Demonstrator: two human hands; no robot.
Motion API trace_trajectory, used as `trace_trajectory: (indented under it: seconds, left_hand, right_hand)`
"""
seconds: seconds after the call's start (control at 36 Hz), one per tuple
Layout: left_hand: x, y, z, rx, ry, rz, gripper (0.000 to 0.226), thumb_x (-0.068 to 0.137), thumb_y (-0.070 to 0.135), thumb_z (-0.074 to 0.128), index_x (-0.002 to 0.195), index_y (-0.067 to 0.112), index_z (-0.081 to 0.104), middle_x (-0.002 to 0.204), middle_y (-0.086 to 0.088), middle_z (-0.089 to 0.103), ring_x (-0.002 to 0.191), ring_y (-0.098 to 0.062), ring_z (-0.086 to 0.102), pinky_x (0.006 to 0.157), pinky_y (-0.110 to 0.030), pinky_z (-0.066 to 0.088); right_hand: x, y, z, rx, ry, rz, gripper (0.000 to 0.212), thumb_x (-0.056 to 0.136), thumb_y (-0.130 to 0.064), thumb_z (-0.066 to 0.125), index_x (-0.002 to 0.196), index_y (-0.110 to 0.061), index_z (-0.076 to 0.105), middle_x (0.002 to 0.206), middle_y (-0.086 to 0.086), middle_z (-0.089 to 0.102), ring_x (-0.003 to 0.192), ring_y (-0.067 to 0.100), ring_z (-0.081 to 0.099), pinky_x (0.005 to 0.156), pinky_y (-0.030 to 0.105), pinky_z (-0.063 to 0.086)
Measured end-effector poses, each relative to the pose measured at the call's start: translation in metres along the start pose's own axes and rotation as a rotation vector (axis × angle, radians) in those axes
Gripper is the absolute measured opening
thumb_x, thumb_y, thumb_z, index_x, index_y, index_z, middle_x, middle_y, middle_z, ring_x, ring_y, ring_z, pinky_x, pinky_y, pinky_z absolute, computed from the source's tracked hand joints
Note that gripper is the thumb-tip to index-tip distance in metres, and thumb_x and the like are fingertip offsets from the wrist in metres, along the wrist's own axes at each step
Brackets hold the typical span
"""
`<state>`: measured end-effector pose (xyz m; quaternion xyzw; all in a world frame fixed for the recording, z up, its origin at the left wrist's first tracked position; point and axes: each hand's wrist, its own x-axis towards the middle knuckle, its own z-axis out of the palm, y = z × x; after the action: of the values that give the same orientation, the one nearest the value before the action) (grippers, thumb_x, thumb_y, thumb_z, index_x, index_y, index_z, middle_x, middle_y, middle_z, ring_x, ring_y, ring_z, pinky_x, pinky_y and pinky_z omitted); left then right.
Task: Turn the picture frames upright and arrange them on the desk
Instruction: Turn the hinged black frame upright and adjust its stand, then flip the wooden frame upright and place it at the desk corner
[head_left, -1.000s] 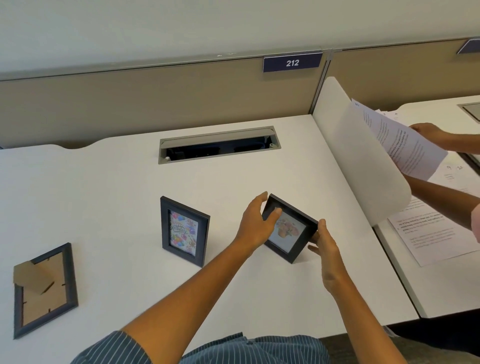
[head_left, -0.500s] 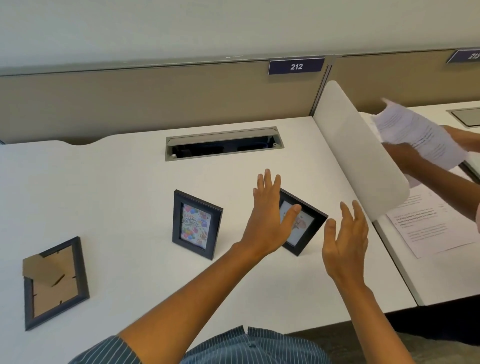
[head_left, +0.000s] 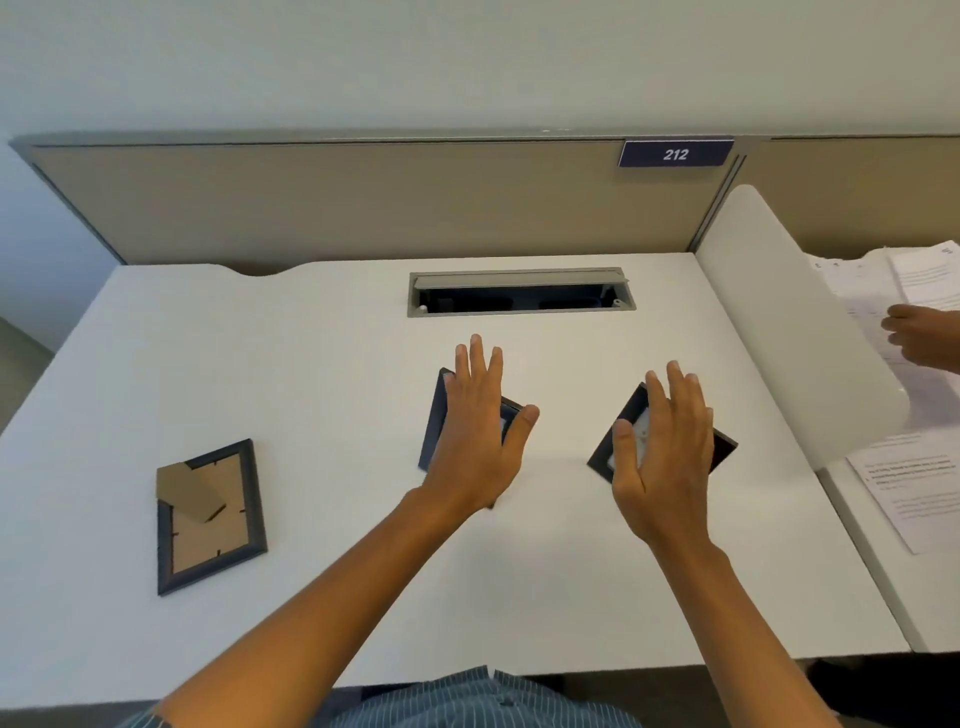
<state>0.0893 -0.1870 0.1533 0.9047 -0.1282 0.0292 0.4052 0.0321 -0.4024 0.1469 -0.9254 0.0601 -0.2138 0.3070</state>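
Two small black picture frames stand upright on the white desk (head_left: 322, 364). My left hand (head_left: 480, 431) hovers in front of the middle frame (head_left: 435, 415), fingers spread, hiding most of it. My right hand (head_left: 662, 452) is spread over the right frame (head_left: 724, 452), which stands turned at an angle; only its corners show. I cannot tell whether either hand touches its frame. A third black frame (head_left: 208, 519) lies face down at the left, cardboard back and stand flap up.
An open cable slot (head_left: 519, 293) is set into the desk behind the frames. A white divider panel (head_left: 800, 332) bounds the right side; beyond it another person's hand (head_left: 919, 338) handles papers (head_left: 919, 493). A beige partition (head_left: 363, 202) runs along the back.
My hands let go of the right frame, leaving it standing. Both hands then shifted left: the left now covers the middle frame, the right covers the right frame. The view widened leftward.
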Motion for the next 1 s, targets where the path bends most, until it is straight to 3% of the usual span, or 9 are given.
trace_trajectory:
  seconds: [0.31,0.5,0.64,0.75,0.86,1.0]
  left_hand:
    - [-0.062,-0.084,-0.075,0.022,0.096,-0.236,0.083,0.102,0.055,0.039,0.166,0.027,-0.005,0.172,0.007,-0.025,0.158,-0.018,-0.024,0.130,-0.049,-0.002]
    - [-0.116,-0.155,-0.116,0.005,0.169,-0.398,0.086,0.101,0.057,0.043,0.165,0.032,-0.009,0.170,0.015,-0.026,0.154,-0.009,-0.027,0.128,-0.050,0.002]
    - [-0.155,-0.207,-0.150,-0.026,0.221,-0.568,0.088,0.101,0.051,0.054,0.165,0.033,-0.004,0.176,0.006,-0.002,0.162,-0.021,0.003,0.127,-0.049,0.019]
    - [-0.182,-0.242,-0.175,-0.061,0.252,-0.646,0.079,0.102,0.047,0.055,0.164,0.035,0.007,0.170,-0.002,0.027,0.152,-0.030,0.035,0.119,-0.044,0.033]
    - [-0.206,-0.269,-0.191,-0.018,0.282,-0.769,0.091,0.102,0.044,0.058,0.165,0.034,-0.006,0.173,-0.002,0.021,0.149,-0.038,0.042,0.116,-0.055,0.040]
    - [-0.224,-0.290,-0.200,-0.064,0.350,-0.875,0.092,0.101,0.034,0.064,0.166,0.029,-0.001,0.164,-0.010,0.041,0.143,-0.038,0.050,0.113,-0.054,0.043]
  right_hand:
    - [-0.018,-0.081,0.071,0.066,-0.169,-0.273,0.066,0.109,-0.038,0.047,0.168,-0.014,0.027,0.181,-0.001,0.015,0.168,0.021,0.004,0.135,0.058,0.010]
    - [-0.045,-0.137,0.128,0.144,-0.319,-0.340,0.067,0.106,-0.034,0.056,0.166,-0.015,0.034,0.179,-0.001,0.023,0.167,0.020,0.010,0.133,0.059,0.017]
    - [-0.071,-0.171,0.168,0.132,-0.465,-0.406,0.064,0.110,-0.037,0.050,0.167,-0.015,0.030,0.180,0.000,0.020,0.168,0.018,0.004,0.134,0.058,0.012]
    - [-0.088,-0.193,0.198,0.120,-0.607,-0.425,0.063,0.111,-0.041,0.044,0.168,-0.016,0.029,0.180,-0.001,0.017,0.168,0.017,0.002,0.135,0.055,0.007]
    - [-0.103,-0.213,0.223,0.106,-0.732,-0.428,0.064,0.112,-0.040,0.044,0.168,-0.017,0.028,0.180,-0.001,0.016,0.168,0.018,0.003,0.136,0.052,0.005]
    - [-0.119,-0.235,0.253,0.085,-0.885,-0.378,0.066,0.112,-0.044,0.042,0.169,-0.018,0.025,0.181,0.000,0.014,0.167,0.020,0.007,0.136,0.046,0.006]
